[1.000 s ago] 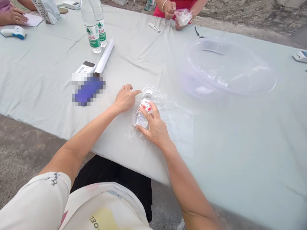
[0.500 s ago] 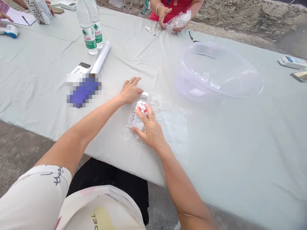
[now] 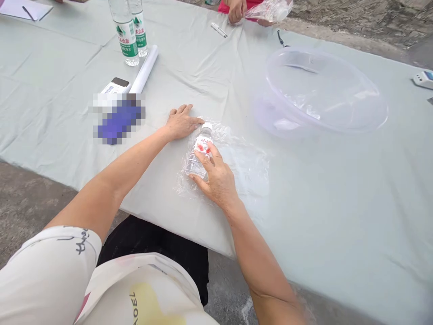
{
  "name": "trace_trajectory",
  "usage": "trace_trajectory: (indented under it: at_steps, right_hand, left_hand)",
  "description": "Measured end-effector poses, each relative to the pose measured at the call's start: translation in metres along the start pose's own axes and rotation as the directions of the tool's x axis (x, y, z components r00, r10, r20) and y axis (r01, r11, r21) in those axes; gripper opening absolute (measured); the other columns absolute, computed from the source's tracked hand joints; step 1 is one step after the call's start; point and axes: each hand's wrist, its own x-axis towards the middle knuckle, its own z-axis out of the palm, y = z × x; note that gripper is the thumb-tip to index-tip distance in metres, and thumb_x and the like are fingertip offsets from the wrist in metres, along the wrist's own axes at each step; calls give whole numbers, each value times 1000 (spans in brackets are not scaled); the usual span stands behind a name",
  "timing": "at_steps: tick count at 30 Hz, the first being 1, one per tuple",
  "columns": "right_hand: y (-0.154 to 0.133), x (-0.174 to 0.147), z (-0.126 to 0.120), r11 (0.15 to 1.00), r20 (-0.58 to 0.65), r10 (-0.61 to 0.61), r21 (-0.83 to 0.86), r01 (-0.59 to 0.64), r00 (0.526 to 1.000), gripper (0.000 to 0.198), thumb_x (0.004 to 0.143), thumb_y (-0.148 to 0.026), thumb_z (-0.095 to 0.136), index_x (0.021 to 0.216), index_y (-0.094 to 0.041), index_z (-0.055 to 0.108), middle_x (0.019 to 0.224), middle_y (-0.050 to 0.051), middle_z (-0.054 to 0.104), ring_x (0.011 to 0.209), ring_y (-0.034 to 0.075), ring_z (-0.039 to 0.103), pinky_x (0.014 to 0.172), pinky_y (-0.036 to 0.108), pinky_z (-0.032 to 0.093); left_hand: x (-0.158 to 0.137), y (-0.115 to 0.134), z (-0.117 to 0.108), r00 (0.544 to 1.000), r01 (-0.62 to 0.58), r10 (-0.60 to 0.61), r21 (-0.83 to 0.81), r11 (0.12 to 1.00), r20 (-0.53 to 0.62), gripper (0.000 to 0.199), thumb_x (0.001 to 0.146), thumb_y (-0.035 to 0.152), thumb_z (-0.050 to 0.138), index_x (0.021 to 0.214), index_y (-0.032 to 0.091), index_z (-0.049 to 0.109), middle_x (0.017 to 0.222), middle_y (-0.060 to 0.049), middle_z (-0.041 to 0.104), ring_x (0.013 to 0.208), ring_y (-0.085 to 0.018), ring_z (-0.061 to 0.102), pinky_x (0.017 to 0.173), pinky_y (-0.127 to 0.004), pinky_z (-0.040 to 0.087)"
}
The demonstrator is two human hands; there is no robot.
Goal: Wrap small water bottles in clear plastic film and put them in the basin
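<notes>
A small clear water bottle (image 3: 195, 163) with a white cap and a red-and-white label lies on a sheet of thin clear plastic film (image 3: 250, 168). My right hand (image 3: 219, 178) grips the bottle's side, thumb near its base and fingers over the label. Beside the cap, my left hand (image 3: 182, 122) rests flat with fingers spread, its thumb reaching to the film's edge near the cap. Whether that thumb touches the cap I cannot tell.
A translucent lilac basin (image 3: 270, 106) holding crumpled clear plastic stands to the right. Two tall water bottles (image 3: 128, 43), a white paper roll (image 3: 145, 70) and a blurred blue item (image 3: 120, 121) are at left. Across the table, a person's hand (image 3: 237, 10) holds a plastic-wrapped bottle (image 3: 270, 10).
The view has tilted down slightly, with little change in my hands' grip on the bottle. Across the table, the other person's hands and wrapped bottle have shifted, one hand now closed on the plastic.
</notes>
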Motion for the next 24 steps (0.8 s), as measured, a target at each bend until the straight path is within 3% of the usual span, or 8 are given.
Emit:
trace_trajectory:
  at_steps: [11,15,17,19,22,24]
  right_hand:
    - [-2,-4,1,999,-36,-27,31,28,999,52,93,-49,58,139,-27,57,159,14,39,109,28,66,85,42,57]
    - [-1,-3,-1,998,3,-30,61,30,1000,54,94,-53,55,140,-25,56,160,15,35,102,25,67,78,39,58]
    - [0,-2,-2,996,7,-39,77,39,999,58,93,-60,53,139,-24,56,161,16,35,101,24,67,76,38,58]
    - [2,-2,-1,994,-24,-46,101,48,999,65,93,-67,46,141,-24,55,158,16,39,105,26,67,77,37,58]
    - [8,-2,1,986,-149,-37,155,60,988,66,98,-67,33,143,-24,53,150,14,51,111,26,66,82,38,57]
    - [12,-2,2,980,-240,3,192,44,971,58,102,-61,29,137,-25,58,142,11,60,115,26,66,86,39,56]
  left_hand:
    - [-1,-3,2,1000,2,-1,-80,997,10,40,99,33,44,133,39,63,158,-4,38,150,-31,26,120,-54,14]
    - [-13,-7,-6,994,-13,-13,-238,971,-107,50,96,27,45,145,33,50,154,-6,44,146,-26,34,119,-43,22]
    - [-32,-4,-11,977,42,-99,-281,959,-190,50,95,23,45,144,29,50,147,-7,51,138,-25,42,115,-40,30]
    - [-62,3,-13,944,180,-239,-256,950,-225,39,95,23,43,129,22,60,134,-12,58,126,-27,51,109,-41,36]
    - [-119,20,-8,920,318,-340,-138,938,-193,25,94,27,45,98,19,68,112,-13,61,110,-29,54,99,-42,40]
    - [-157,33,1,925,336,-348,-98,937,-153,20,93,29,50,90,19,66,104,-11,60,103,-28,54,95,-42,41]
